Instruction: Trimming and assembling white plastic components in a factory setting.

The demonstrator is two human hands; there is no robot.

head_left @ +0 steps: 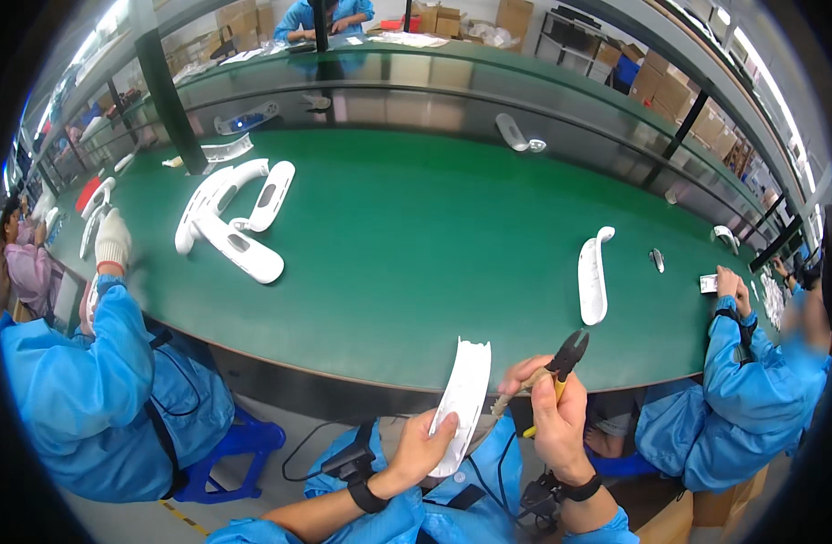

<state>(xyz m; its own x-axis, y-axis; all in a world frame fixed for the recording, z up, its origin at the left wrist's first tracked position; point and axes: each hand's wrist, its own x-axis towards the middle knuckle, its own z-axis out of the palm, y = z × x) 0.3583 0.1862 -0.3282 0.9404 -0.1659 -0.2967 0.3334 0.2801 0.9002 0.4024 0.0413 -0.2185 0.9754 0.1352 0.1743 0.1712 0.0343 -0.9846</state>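
The left hand (pixel 425 447) is closed around the lower part of a long white plastic shell (pixel 463 399), its thumb lying on the shell's face; the shell stands tilted, its ragged-looking end upward. Just to the right of that held shell, the right hand (pixel 563 424) grips a pair of diagonal cutters (pixel 572 354) by the yellow handles, the dark head pointing up and away from the shell. The two hands are apart, one on either side of it, and the fingers of the right come near its edge. Something tan shows there, too blurred to name.

The green desk (pixel 407 263) spreads out beyond the held shell. Farther off and to its right lies a loose curved white shell (pixel 593 286), with a small dark oval part (pixel 657 260) farther right again. Well to the left of the held shell, several white slotted shells (pixel 239 249) lie clustered, some touching.

Still farther left sits a co-worker in blue (pixel 71 363), with a white glove (pixel 113 240) on one hand; well to the right of the held shell, another co-worker (pixel 751 363) handles a white piece (pixel 709 284).
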